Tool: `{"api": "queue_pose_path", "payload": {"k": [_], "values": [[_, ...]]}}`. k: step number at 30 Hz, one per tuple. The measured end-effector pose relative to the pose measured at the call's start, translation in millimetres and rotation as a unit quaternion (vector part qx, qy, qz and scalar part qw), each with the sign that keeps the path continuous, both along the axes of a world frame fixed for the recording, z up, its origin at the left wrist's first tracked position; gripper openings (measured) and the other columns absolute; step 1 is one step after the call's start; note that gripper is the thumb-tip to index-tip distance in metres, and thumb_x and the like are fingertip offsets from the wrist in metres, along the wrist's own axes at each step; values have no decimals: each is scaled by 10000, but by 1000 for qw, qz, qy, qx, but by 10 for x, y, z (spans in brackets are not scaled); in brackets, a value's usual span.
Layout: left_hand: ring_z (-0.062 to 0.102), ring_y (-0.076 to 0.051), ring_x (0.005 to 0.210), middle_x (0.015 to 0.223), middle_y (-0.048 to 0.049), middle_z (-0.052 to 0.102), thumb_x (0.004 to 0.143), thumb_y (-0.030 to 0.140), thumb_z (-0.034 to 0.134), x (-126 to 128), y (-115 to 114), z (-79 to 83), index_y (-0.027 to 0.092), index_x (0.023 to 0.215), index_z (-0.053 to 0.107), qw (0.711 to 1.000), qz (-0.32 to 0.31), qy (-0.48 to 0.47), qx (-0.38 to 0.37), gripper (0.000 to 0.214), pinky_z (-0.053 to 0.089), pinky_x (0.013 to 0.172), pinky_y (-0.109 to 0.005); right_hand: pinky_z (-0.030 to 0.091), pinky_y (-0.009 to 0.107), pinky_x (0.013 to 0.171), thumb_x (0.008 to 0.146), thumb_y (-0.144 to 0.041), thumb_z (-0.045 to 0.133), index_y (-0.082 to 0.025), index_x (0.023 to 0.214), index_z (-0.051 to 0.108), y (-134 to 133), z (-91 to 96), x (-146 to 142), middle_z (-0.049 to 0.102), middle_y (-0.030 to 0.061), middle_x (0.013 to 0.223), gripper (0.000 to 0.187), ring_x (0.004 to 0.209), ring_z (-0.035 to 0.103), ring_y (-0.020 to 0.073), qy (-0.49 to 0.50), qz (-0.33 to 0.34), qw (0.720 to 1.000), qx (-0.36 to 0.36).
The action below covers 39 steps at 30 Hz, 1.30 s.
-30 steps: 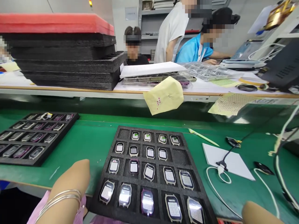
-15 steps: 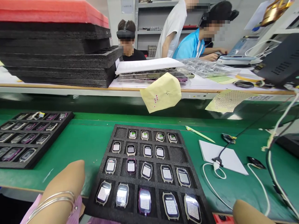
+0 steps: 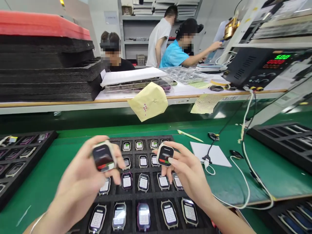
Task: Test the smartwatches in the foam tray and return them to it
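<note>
- The left hand (image 3: pixel 84 170) grasps a smartwatch (image 3: pixel 102 157) without a strap, its dark screen facing the camera with a red and light patch low down; hand and watch are somewhat blurred.
- The right hand (image 3: pixel 188 167) grips a second smartwatch (image 3: pixel 164 154), pale-framed, between thumb and fingers; its dark screen shows a red and green band, and the thumb lies at the screen's lower right.
- Both held watches are raised above a black foam tray (image 3: pixel 155 196) on the green table (image 3: pixel 44 198), well apart from each other.
- Rows of strapless watches sit in the tray's compartments, most with lit, pale screens; the front row has a purple-framed watch (image 3: pixel 143 216) in the middle.
- Right of the tray lie a white pad (image 3: pixel 211 154), a pale green pen-like stick (image 3: pixel 190 136) and a white cable (image 3: pixel 248 185).
- Another watch tray (image 3: pixel 36 159) is at the far left.
- On the shelf behind stand stacked foam trays (image 3: pixel 46 70) under a red foam sheet (image 3: pixel 44 26), and a power supply (image 3: pixel 258 66) reading 5.00 in green.
- A yellow paper (image 3: pixel 148 102) hangs over the shelf edge.
- Three people are beyond the shelf, one in a blue top (image 3: pixel 173 54).
</note>
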<state>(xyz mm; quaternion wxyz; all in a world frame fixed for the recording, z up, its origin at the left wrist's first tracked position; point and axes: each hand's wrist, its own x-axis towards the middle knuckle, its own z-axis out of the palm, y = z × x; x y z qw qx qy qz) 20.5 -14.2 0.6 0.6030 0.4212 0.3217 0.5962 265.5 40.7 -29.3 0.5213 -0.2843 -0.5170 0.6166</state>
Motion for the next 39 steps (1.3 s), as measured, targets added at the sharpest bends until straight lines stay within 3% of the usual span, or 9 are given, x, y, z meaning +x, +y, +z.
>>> {"api": "queue_pose_path", "payload": {"k": [5,11,15,22,30,39], "values": [[610,-220,913,1027,-84,608,750,136,721,238,243,-113,229,1209,521,995,-68,15,-73,509,550,714,-295,503,183,437,857,-156,690,-238,1213,557,-12,-121,2,658,52,889,388,604,643,140,-32,22,999,7],[631,-180,846,964,-57,609,843,151,661,311,307,-365,238,1255,453,991,-111,64,-34,470,572,695,-287,499,186,464,884,-172,648,-250,1228,561,-40,-145,19,655,77,1011,363,652,654,144,-41,49,998,22],[626,-176,872,982,-47,606,853,134,647,312,325,-444,259,1273,443,989,-128,71,-20,484,581,732,-303,466,175,447,910,-194,617,-252,1187,585,-40,-161,-16,657,59,975,285,593,623,114,-58,25,997,34],[615,-204,953,1045,-77,609,904,161,569,301,342,-469,246,1273,459,987,-153,43,5,395,582,806,-372,441,183,453,888,-198,668,-235,1051,637,-27,-184,-68,642,3,773,170,484,527,75,-127,-50,989,58],[644,-200,906,997,-87,629,949,217,511,307,362,-454,207,1245,484,991,-126,45,-10,298,601,735,-331,506,216,509,915,-192,632,-271,1247,563,-28,-219,30,677,52,919,348,684,659,161,-102,62,992,49],[634,-201,941,1027,-69,632,825,109,664,320,344,-457,232,1274,458,992,-121,44,2,509,590,795,-342,533,238,481,882,-170,654,-230,1236,559,-63,-212,-3,681,73,924,371,687,665,187,-75,57,996,4]]}}
